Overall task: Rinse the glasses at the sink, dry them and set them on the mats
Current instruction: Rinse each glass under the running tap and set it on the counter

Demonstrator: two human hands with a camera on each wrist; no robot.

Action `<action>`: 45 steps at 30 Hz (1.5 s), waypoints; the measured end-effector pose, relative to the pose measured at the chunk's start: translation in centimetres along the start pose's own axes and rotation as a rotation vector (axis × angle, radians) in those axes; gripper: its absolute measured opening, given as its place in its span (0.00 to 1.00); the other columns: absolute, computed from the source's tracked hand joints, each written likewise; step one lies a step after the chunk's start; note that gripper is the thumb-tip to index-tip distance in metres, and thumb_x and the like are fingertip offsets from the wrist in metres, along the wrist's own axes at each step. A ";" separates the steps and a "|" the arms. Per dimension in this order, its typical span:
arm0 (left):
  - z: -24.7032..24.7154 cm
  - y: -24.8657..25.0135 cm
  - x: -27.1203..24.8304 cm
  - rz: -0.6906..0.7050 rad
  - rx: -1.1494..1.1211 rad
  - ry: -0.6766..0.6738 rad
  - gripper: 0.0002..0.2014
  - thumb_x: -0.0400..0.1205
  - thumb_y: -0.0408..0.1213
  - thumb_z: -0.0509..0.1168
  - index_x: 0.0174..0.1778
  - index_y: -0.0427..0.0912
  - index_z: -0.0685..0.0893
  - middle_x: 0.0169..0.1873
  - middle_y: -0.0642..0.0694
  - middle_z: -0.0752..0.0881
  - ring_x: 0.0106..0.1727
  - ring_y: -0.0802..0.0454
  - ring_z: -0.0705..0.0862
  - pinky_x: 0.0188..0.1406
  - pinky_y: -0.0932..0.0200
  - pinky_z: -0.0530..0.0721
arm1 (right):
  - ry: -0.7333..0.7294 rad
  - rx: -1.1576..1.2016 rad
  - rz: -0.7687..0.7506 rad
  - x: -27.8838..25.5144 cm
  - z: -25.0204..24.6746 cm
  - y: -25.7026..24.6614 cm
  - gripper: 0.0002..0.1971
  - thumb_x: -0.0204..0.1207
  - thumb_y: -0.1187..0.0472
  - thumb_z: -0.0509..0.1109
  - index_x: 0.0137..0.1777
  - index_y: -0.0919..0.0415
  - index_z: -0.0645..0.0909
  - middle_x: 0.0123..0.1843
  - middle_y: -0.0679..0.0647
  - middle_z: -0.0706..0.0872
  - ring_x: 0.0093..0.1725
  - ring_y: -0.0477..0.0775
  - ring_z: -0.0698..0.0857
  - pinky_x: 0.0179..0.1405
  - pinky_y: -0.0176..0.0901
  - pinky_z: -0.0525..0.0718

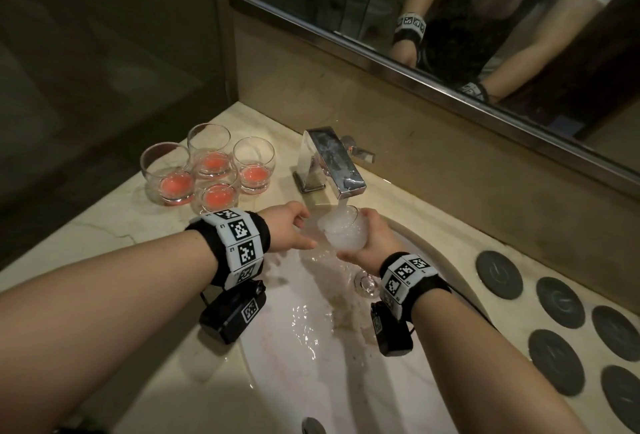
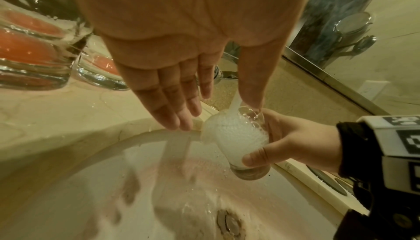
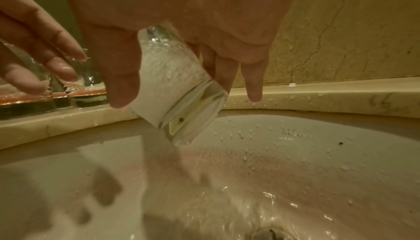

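Note:
My right hand (image 1: 367,243) grips a clear glass (image 1: 343,231) tilted under the running chrome faucet (image 1: 332,159). White foaming water fills the glass (image 2: 236,141) and spills over into the white sink basin (image 1: 311,347). In the right wrist view the thumb and fingers wrap the glass (image 3: 179,91). Just left of it, my left hand (image 1: 294,231) hovers with straight fingers (image 2: 172,107), holding nothing and not touching the glass. Several glasses with red liquid (image 1: 207,170) stand on the counter at the back left. Round dark mats (image 1: 557,302) lie on the counter to the right.
A mirror (image 1: 450,17) runs along the wall behind the faucet. The marble counter (image 1: 104,229) surrounds the basin. The drain (image 2: 229,226) sits at the basin bottom, with pinkish water running toward it.

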State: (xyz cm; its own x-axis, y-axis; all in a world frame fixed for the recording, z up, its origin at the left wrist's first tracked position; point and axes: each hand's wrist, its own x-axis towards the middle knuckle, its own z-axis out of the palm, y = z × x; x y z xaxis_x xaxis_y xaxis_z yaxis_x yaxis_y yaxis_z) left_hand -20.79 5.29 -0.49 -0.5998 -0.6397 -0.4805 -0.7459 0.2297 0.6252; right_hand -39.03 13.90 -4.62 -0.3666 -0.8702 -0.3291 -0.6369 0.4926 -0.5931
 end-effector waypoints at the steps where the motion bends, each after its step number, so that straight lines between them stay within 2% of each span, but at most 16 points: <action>1: 0.0 0.0 0.0 0.000 0.003 0.003 0.32 0.77 0.46 0.70 0.75 0.44 0.67 0.67 0.50 0.78 0.54 0.55 0.78 0.52 0.66 0.73 | -0.003 -0.001 0.002 -0.2 -0.1 0.0 0.46 0.61 0.56 0.84 0.77 0.53 0.61 0.68 0.52 0.74 0.65 0.53 0.77 0.67 0.49 0.77; 5: 0.5 0.4 -0.1 0.003 0.002 0.007 0.32 0.77 0.45 0.71 0.75 0.43 0.67 0.66 0.49 0.78 0.60 0.52 0.79 0.54 0.65 0.72 | -0.031 -0.114 0.004 -1.3 -1.1 0.0 0.47 0.62 0.53 0.83 0.78 0.49 0.60 0.75 0.54 0.71 0.69 0.56 0.76 0.63 0.45 0.76; 9: 1.1 1.5 -0.1 0.019 -0.025 -0.002 0.32 0.77 0.45 0.71 0.75 0.42 0.67 0.67 0.48 0.78 0.62 0.51 0.79 0.54 0.66 0.71 | -0.091 -0.449 0.026 -2.0 -2.6 0.3 0.49 0.64 0.43 0.79 0.81 0.47 0.56 0.79 0.54 0.68 0.73 0.57 0.73 0.70 0.51 0.75; 13: 1.8 2.2 -0.1 0.036 -0.031 -0.004 0.32 0.77 0.45 0.71 0.75 0.41 0.67 0.67 0.46 0.77 0.60 0.53 0.78 0.53 0.67 0.71 | -0.136 -0.887 0.006 -2.4 -3.5 0.1 0.44 0.64 0.40 0.77 0.79 0.45 0.60 0.74 0.54 0.72 0.70 0.58 0.74 0.66 0.55 0.76; 15: 1.9 2.2 -0.2 0.037 -0.034 -0.002 0.32 0.77 0.44 0.71 0.75 0.41 0.67 0.67 0.46 0.77 0.58 0.53 0.78 0.52 0.67 0.71 | -0.132 -0.982 0.017 -2.2 -3.6 0.0 0.42 0.65 0.41 0.76 0.77 0.46 0.63 0.71 0.55 0.73 0.69 0.59 0.74 0.65 0.56 0.74; 18: 1.8 2.0 -0.3 0.035 -0.028 0.008 0.32 0.77 0.45 0.71 0.75 0.42 0.68 0.67 0.46 0.78 0.60 0.52 0.79 0.53 0.66 0.71 | -0.109 -0.882 0.064 -1.8 -3.7 0.2 0.42 0.64 0.42 0.78 0.77 0.47 0.63 0.68 0.54 0.76 0.66 0.58 0.77 0.62 0.55 0.75; 20: 1.6 1.7 -0.4 0.029 -0.030 0.016 0.31 0.77 0.45 0.71 0.75 0.42 0.68 0.66 0.47 0.78 0.58 0.52 0.79 0.54 0.66 0.71 | -0.103 -0.667 0.072 -1.6 -3.6 0.4 0.44 0.64 0.43 0.79 0.78 0.49 0.61 0.68 0.54 0.78 0.62 0.57 0.80 0.56 0.50 0.81; 22: 1.3 1.4 -0.4 0.019 -0.029 0.018 0.32 0.77 0.45 0.71 0.75 0.42 0.67 0.66 0.48 0.78 0.57 0.53 0.78 0.54 0.65 0.72 | -0.095 -0.447 0.075 -1.3 -3.0 0.3 0.45 0.65 0.46 0.80 0.78 0.51 0.59 0.67 0.54 0.79 0.57 0.55 0.83 0.48 0.45 0.81; 23: 1.2 1.2 -0.4 0.012 -0.027 0.019 0.32 0.77 0.45 0.71 0.75 0.42 0.67 0.66 0.48 0.78 0.57 0.53 0.78 0.55 0.65 0.72 | -0.080 -0.365 0.073 -1.0 -2.6 0.2 0.45 0.65 0.47 0.80 0.77 0.53 0.59 0.67 0.55 0.79 0.56 0.55 0.83 0.48 0.45 0.81; 25: 1.1 0.7 -0.4 -0.005 -0.020 0.017 0.32 0.77 0.45 0.71 0.75 0.43 0.67 0.66 0.48 0.78 0.59 0.52 0.79 0.56 0.64 0.73 | -0.040 -0.236 0.063 -0.4 -1.6 0.1 0.45 0.65 0.50 0.81 0.77 0.54 0.58 0.70 0.56 0.77 0.60 0.56 0.82 0.56 0.47 0.83; 27: 1.0 0.2 -0.3 -0.018 0.000 0.019 0.32 0.77 0.45 0.71 0.75 0.43 0.67 0.65 0.48 0.78 0.60 0.51 0.80 0.57 0.62 0.74 | -0.025 -0.181 0.038 0.2 -1.0 -0.1 0.46 0.64 0.52 0.82 0.77 0.56 0.58 0.71 0.57 0.76 0.64 0.57 0.80 0.60 0.45 0.79; 32: 0.7 -0.8 -0.1 -0.039 0.004 0.009 0.31 0.77 0.46 0.71 0.75 0.45 0.68 0.65 0.50 0.78 0.54 0.53 0.80 0.58 0.61 0.76 | -0.056 -0.130 0.000 1.0 -0.5 -0.2 0.46 0.64 0.56 0.82 0.77 0.57 0.58 0.72 0.58 0.73 0.66 0.58 0.78 0.55 0.40 0.74; 37: 0.7 -0.6 0.1 -0.042 0.011 -0.002 0.31 0.77 0.46 0.70 0.75 0.45 0.67 0.65 0.50 0.78 0.56 0.52 0.81 0.58 0.60 0.76 | -0.067 -0.173 -0.019 0.7 -0.9 0.2 0.47 0.64 0.54 0.82 0.79 0.52 0.57 0.75 0.58 0.71 0.69 0.58 0.76 0.64 0.45 0.75; 40: 0.7 -0.1 0.3 -0.028 0.032 -0.002 0.31 0.77 0.47 0.70 0.75 0.44 0.67 0.66 0.50 0.78 0.60 0.51 0.80 0.60 0.60 0.75 | -0.085 -0.232 -0.023 0.4 -1.5 0.4 0.48 0.62 0.50 0.82 0.78 0.49 0.58 0.76 0.56 0.70 0.68 0.58 0.76 0.65 0.48 0.77; 43: 0.9 0.4 0.4 -0.016 0.035 -0.006 0.31 0.77 0.46 0.70 0.74 0.44 0.68 0.66 0.49 0.78 0.61 0.51 0.80 0.60 0.62 0.73 | -0.140 -0.358 -0.008 -0.2 -2.3 0.7 0.49 0.61 0.47 0.82 0.79 0.47 0.58 0.77 0.53 0.67 0.68 0.57 0.77 0.63 0.48 0.79; 45: 1.2 0.7 0.5 -0.012 0.033 -0.008 0.30 0.77 0.46 0.70 0.74 0.43 0.69 0.66 0.48 0.79 0.62 0.51 0.79 0.59 0.63 0.72 | -0.182 -0.544 -0.002 -0.6 -3.0 0.8 0.49 0.61 0.43 0.80 0.80 0.45 0.59 0.77 0.52 0.67 0.69 0.57 0.76 0.64 0.49 0.80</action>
State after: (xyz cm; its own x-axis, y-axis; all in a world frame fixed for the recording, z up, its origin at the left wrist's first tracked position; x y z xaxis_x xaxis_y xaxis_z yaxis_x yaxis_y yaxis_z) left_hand -21.97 6.03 -1.01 -0.5931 -0.6368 -0.4926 -0.7621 0.2467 0.5986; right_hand -41.35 14.84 -2.72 -0.2729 -0.8348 -0.4781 -0.9125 0.3821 -0.1463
